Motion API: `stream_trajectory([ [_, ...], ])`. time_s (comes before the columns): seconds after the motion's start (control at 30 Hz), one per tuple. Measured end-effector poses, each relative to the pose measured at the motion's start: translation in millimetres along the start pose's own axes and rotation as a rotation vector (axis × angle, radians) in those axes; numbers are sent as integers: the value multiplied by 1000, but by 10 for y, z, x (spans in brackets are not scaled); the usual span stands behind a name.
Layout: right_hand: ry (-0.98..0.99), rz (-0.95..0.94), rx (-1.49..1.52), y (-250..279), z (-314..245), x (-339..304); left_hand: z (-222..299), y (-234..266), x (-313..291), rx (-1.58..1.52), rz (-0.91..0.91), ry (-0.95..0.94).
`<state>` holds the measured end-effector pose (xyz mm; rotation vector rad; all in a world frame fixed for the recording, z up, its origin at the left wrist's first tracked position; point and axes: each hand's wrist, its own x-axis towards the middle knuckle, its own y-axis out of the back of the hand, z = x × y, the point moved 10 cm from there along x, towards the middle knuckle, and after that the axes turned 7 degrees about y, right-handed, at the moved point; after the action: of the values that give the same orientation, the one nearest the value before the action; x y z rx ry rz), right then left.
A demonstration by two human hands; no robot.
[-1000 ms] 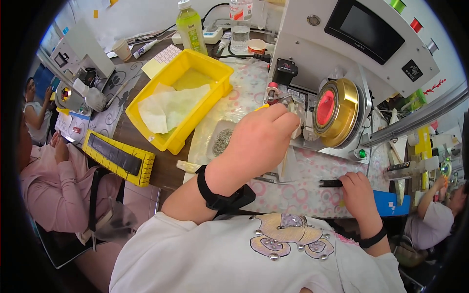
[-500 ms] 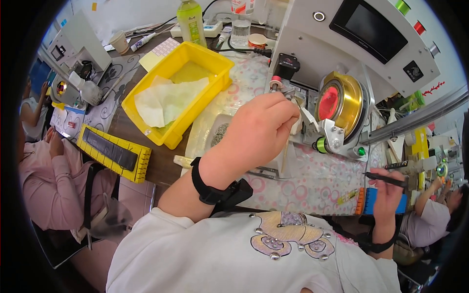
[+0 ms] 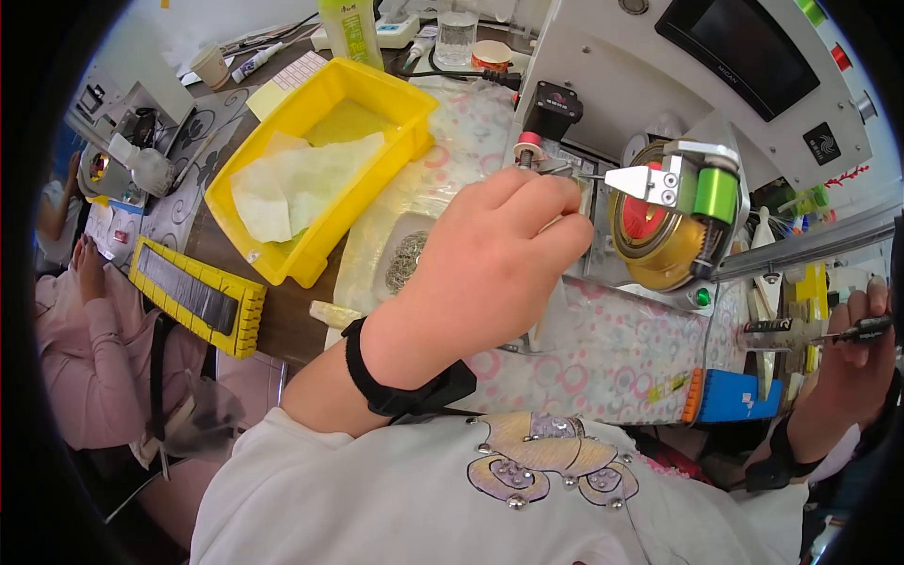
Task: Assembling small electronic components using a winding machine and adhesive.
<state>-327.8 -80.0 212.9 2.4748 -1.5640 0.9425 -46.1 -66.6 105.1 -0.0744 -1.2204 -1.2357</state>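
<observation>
My left hand (image 3: pixel 490 250) is closed at the front of a white machine (image 3: pixel 603 89), beside a small red-topped spindle (image 3: pixel 528 146). Its fingertips and anything between them are hidden behind the knuckles. Just right of these fingers, a silver pointed arm (image 3: pixel 650 184) with a green roller (image 3: pixel 717 193) stands in front of a gold wheel (image 3: pixel 673 264) with a red centre. At the far right, my right hand (image 3: pixel 852 353) is raised, its fingers around a slim black tool (image 3: pixel 864 329) with a thin pointed tip. Below my left hand's knuckles lies a tray of small silvery pieces (image 3: pixel 405 262).
A yellow bin (image 3: pixel 315 240) holds a white cloth (image 3: pixel 306 179). Nearby are a green bottle (image 3: pixel 350 33), a glass of water (image 3: pixel 457 38) and a yellow rack (image 3: pixel 198 297). A blue block (image 3: pixel 739 395) stands at the right table edge. A person in pink (image 3: pixel 94 358) sits at left.
My right hand has moved right and up with the black tool. The machine's silver arm and green roller have swung up before the gold wheel. My left hand stays at the machine.
</observation>
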Motion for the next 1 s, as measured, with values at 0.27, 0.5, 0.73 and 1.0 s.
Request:
stream_trajectory([
  [0.27,-256,-436,-56,-578,797,713,-21,-128,-3,21,-115,27],
  [0.5,-198,-402,63,-195,977,685,-59,-152,-1,-103,-195,52],
  [0.73,-229,-380,-29,92,995,524,-165,-115,-25,-325,-110,114],
  [1.0,-223,-363,-161,363,890,457,-201,-128,-40,-385,-80,154],
])
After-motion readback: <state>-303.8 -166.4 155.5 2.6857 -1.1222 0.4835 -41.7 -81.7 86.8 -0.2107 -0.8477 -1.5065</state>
